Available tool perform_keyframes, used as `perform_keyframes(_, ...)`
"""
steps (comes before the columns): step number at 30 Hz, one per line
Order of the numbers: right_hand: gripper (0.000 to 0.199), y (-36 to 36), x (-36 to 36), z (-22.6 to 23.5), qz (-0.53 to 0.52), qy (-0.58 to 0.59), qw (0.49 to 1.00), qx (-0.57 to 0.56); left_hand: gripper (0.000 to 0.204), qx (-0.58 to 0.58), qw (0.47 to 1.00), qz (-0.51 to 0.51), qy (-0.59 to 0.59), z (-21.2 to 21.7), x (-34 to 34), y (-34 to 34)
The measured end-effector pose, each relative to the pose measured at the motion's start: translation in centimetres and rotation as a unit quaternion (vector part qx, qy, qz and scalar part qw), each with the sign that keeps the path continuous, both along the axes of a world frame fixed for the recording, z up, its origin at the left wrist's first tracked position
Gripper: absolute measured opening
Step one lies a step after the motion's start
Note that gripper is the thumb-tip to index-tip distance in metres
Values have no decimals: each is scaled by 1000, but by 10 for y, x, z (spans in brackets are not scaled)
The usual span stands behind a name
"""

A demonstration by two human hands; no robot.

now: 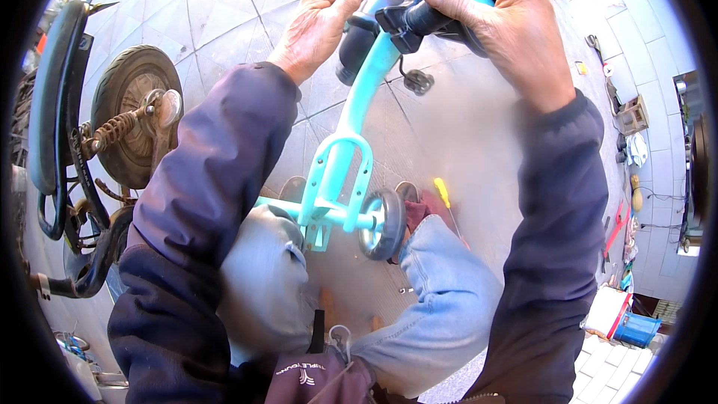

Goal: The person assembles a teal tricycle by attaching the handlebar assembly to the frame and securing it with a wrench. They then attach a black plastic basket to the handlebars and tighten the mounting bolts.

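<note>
A turquoise child's tricycle (pixel 363 93) stands tipped between my legs, one small black wheel (pixel 383 224) on its axle near my right knee. At the far end, my right hand (pixel 516 30) wraps round its curved tube, thumb by a black clamp-like fitting (pixel 407 24). My left hand (pixel 318 26) reaches in from the other side with fingers stretched towards the frame and the dark parts there; whether it touches them is unclear. A black pedal (pixel 417 81) sticks out below the fitting.
A scooter-like vehicle with a dusty wheel (pixel 138 116) and long black seat (pixel 56 97) stands close on my left. A yellow-handled screwdriver (pixel 443 193) lies on the floor by my right foot. Tools, a crate (pixel 632 116) and a blue container (pixel 636 329) line the right side.
</note>
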State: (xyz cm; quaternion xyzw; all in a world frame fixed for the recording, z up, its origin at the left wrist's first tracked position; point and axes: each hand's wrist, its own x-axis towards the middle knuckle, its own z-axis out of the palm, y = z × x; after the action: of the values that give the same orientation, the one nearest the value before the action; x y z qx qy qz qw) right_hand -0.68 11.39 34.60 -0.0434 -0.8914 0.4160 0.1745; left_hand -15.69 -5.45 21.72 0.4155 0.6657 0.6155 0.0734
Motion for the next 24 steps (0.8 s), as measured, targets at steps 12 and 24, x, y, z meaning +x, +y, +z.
perform_keyframes(12, 25, 54, -35, -51, -84, -175, 977, -87, 65, -83, 981, -163, -60, -76, 0, 57)
perform_keyframes(24, 28, 72, -9, -81, -115, -15, 992, 52, 58, -52, 981, -182, -39, -112, -5, 81)
